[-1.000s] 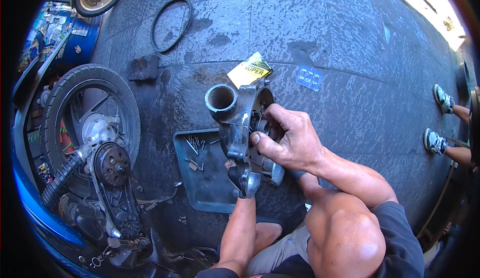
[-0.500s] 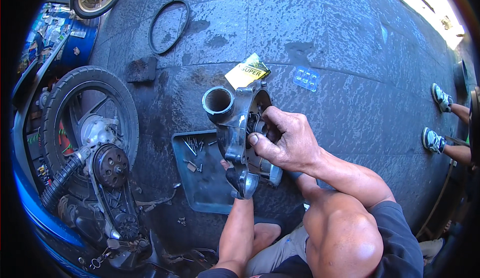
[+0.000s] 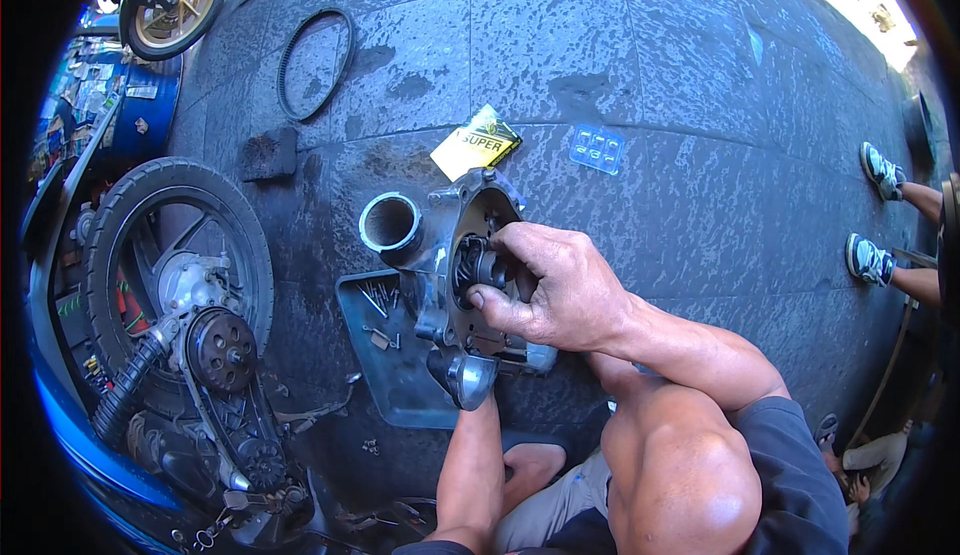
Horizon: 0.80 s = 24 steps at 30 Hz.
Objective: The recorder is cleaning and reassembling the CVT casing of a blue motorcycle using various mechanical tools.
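The dark casing (image 3: 432, 277), its long axis twelve to six o'clock, hides the left hand, whose grip cannot be told, while the toothed part (image 3: 487, 269) in its mouth lies at nine o'clock from the nearer right hand (image 3: 568, 292), which pinches it.

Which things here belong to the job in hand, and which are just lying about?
Job in hand, likely:
grey metal casing with round pipe mouth
black ribbed round part in right hand
dark rectangular tray with silver bolts

Lying about, seemingly:
black looped rubber belt
flat yellow packet
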Each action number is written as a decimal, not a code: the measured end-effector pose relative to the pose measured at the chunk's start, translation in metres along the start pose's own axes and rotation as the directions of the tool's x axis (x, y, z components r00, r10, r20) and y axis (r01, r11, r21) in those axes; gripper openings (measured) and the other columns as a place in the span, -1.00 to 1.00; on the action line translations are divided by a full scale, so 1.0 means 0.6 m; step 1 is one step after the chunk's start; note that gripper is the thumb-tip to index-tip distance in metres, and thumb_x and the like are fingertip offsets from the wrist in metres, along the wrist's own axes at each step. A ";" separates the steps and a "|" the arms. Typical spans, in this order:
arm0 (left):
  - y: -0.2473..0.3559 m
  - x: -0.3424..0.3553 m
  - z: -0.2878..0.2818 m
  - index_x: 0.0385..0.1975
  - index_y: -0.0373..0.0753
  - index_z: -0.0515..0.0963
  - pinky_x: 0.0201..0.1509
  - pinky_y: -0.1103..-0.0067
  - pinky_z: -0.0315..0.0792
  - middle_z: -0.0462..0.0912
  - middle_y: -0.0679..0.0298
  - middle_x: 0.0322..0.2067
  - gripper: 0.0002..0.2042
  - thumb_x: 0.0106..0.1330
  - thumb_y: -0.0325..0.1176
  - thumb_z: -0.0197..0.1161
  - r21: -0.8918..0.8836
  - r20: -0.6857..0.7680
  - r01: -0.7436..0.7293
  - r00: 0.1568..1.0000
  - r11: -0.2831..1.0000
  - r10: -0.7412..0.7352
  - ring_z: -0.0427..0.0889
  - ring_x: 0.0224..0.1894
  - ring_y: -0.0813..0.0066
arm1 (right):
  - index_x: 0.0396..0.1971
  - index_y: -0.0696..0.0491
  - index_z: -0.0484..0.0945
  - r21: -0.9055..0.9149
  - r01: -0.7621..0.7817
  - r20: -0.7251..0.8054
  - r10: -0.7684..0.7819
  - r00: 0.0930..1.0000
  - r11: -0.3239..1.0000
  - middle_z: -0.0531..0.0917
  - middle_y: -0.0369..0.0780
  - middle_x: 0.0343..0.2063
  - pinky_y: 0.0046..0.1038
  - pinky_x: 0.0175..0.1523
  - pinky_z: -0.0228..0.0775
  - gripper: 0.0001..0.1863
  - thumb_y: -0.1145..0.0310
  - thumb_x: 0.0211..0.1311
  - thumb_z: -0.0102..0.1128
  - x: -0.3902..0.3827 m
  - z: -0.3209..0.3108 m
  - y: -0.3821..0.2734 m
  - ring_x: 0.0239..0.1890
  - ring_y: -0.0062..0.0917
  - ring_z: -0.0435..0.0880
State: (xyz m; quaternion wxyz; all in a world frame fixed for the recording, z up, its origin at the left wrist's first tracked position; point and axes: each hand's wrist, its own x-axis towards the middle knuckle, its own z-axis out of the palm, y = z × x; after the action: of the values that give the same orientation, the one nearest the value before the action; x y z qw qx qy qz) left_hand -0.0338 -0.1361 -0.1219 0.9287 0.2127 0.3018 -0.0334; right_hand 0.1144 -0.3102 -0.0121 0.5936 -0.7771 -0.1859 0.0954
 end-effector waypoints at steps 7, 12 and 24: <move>-0.003 -0.003 -0.001 0.22 -0.24 0.32 0.24 0.35 0.37 0.47 0.18 0.14 -0.38 0.32 0.11 0.04 0.029 0.005 0.029 1.000 0.999 -0.029 0.48 0.13 0.29 | -0.35 0.20 0.52 0.040 -0.026 0.039 0.024 0.999 0.999 0.59 -0.08 -0.49 -0.32 -0.37 0.49 -0.64 0.23 0.04 0.41 -0.006 -0.010 0.001 -0.47 -0.24 0.65; -0.004 -0.002 -0.001 0.24 -0.23 0.31 0.25 0.34 0.35 0.46 0.18 0.15 -0.36 0.32 0.14 0.02 0.046 0.006 0.048 0.999 0.998 -0.048 0.46 0.15 0.29 | -0.22 0.19 0.55 0.045 -0.027 0.118 0.021 0.993 0.999 0.63 -0.12 -0.43 -0.41 -0.35 0.54 -0.60 0.27 0.02 0.45 -0.007 -0.031 0.000 -0.44 -0.38 0.68; -0.002 0.018 0.009 0.27 -0.21 0.28 0.29 0.33 0.31 0.44 0.19 0.18 -0.31 0.31 0.20 -0.02 0.090 0.013 0.091 0.996 0.992 -0.093 0.43 0.19 0.28 | -0.20 0.19 0.56 0.053 -0.175 0.232 0.158 0.960 0.983 0.61 -0.16 -0.44 -0.49 -0.39 0.52 -0.61 0.30 0.02 0.42 0.001 -0.051 0.025 -0.51 -0.50 0.63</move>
State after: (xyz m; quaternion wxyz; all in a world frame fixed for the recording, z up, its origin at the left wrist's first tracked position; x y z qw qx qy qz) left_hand -0.0224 -0.1388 -0.1243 0.9183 0.2396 0.3015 -0.0914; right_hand 0.1291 -0.3407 -0.0181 0.5864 -0.7518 -0.1828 0.2397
